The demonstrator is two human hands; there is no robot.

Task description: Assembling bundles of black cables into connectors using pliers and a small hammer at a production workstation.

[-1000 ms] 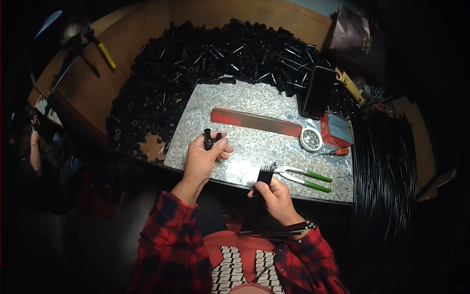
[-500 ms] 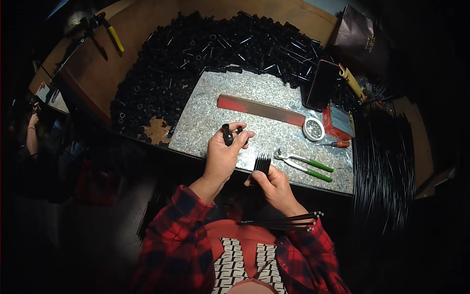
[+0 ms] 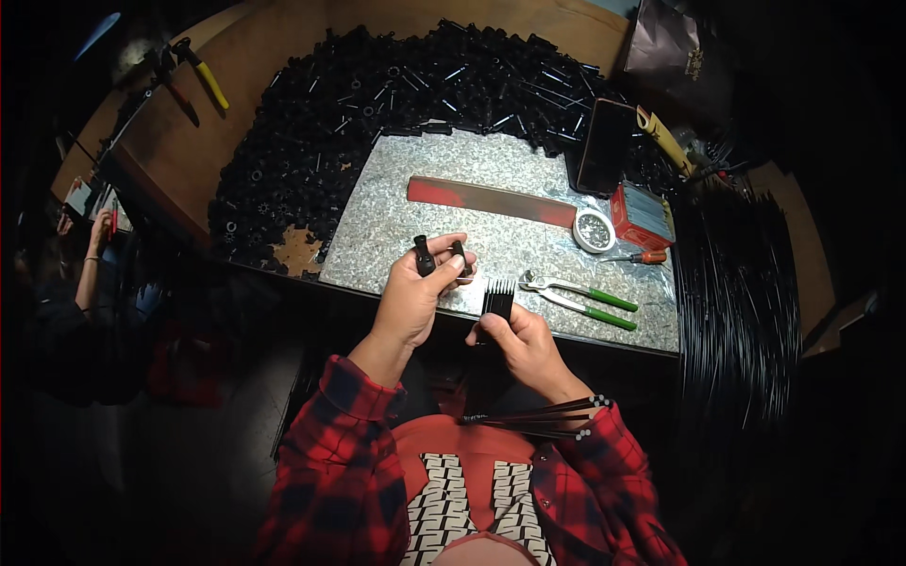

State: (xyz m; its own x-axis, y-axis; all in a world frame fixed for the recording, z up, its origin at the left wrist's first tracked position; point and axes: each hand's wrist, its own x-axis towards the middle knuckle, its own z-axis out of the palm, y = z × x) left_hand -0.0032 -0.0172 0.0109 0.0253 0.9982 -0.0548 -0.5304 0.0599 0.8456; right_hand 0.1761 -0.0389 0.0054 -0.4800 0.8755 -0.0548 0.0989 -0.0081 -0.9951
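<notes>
My left hand is closed around small black plastic fittings; a tube-shaped fitting stands up by the index finger and a second, smaller fitting shows between thumb and fingertips. Close beside it, my right hand grips a flat row of thin black rods. Their pale tips point up and away from me, side by side. Grey-tipped rod ends stick out near my right wrist. Both hands are just over the near edge of a speckled board.
Green-handled pincers, a red-brown bar, a white round dish, a red box and a screwdriver lie on the board. Behind is a heap of black fittings; long black rods hang at right. A co-worker's hand shows at far left.
My hands keep their grips, with the fittings in the left tilted slightly differently. The whole view has shifted a little. At far left, the co-worker's hand has moved right, with something red by it.
</notes>
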